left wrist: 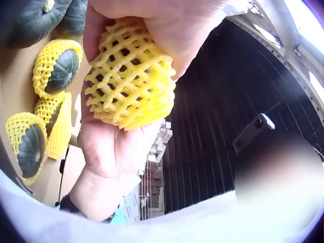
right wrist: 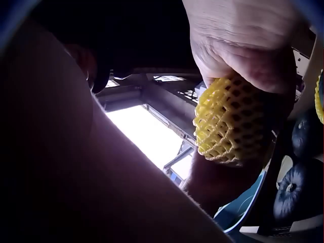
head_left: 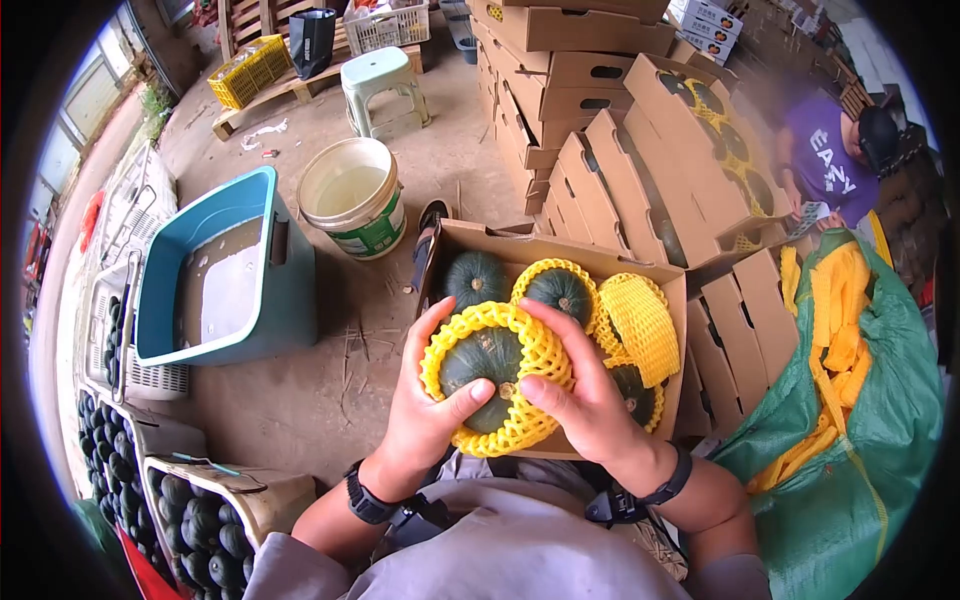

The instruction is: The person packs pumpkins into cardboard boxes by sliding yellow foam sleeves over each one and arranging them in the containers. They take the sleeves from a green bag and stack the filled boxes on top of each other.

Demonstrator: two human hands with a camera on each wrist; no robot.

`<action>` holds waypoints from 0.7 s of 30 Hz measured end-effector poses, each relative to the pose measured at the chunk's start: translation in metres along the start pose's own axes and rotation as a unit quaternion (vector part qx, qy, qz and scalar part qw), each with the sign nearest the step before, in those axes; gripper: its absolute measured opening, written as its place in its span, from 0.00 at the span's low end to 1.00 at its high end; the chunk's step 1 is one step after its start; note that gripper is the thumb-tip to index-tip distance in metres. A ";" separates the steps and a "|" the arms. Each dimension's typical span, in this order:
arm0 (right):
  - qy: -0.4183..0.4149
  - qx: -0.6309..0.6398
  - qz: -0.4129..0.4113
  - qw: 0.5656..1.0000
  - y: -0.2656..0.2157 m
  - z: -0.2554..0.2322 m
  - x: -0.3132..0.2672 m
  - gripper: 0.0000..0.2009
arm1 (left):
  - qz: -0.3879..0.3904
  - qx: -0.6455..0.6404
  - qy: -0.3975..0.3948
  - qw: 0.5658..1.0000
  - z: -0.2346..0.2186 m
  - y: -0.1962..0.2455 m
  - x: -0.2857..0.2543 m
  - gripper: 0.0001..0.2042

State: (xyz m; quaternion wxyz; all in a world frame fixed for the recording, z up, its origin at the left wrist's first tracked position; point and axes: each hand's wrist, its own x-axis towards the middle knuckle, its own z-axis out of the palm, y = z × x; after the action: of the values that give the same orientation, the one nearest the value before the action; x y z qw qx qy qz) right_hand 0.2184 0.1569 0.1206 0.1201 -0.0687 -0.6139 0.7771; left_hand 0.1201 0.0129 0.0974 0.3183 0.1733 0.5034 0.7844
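1. Two hands are on one thing: I see my left hand [head_left: 425, 400] and my right hand [head_left: 580, 395] both grasping a dark green round squash [head_left: 485, 365] that sits partly inside a yellow foam mesh sleeve [head_left: 530, 350], held just above the near edge of an open brown cardboard box [head_left: 455, 240]
2. My left hand curls round the left side of the squash, thumb across its bare green front; my right hand curls round the right side, thumb pressed on the mesh near the middle
3. From the left wrist view the yellow mesh [left wrist: 129, 76] bulges out between the fingers; from the right wrist view the same netting [right wrist: 228, 121] shows under the palm
4. Inside the box lie a bare green squash [head_left: 475, 278], a netted one [head_left: 560, 290] beside it and an empty-looking yellow sleeve [head_left: 640, 325] to the right
5. Left of the box stand a blue plastic tub [head_left: 285, 290] and a white plastic bucket [head_left: 385, 225]; a pale green stool [head_left: 385, 85] stands further back
6. To my right a green woven sack [head_left: 860, 450] holds more yellow sleeves, and flat cardboard boxes [head_left: 600, 190] lean in a stack behind
7. White crates of dark squashes [head_left: 200, 520] sit at my lower left
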 end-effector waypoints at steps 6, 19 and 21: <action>0.084 0.168 -0.052 0.981 0.010 -0.008 -0.010 0.29 | -0.003 0.023 -0.022 0.999 0.014 0.000 0.003 0.45; 0.167 0.063 -0.066 0.982 0.051 -0.022 -0.009 0.20 | -0.028 -0.041 -0.031 0.998 0.008 -0.022 0.011 0.41; 0.163 -0.022 -0.116 0.980 0.043 -0.012 -0.011 0.25 | -0.020 -0.054 -0.027 0.998 0.009 -0.029 0.012 0.38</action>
State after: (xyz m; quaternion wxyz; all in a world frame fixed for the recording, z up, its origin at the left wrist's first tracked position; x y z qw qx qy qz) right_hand 0.2277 0.1554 0.0756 0.3060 -0.1255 -0.6068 0.7227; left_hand 0.1260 0.0355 0.0750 0.3565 0.1669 0.4552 0.7986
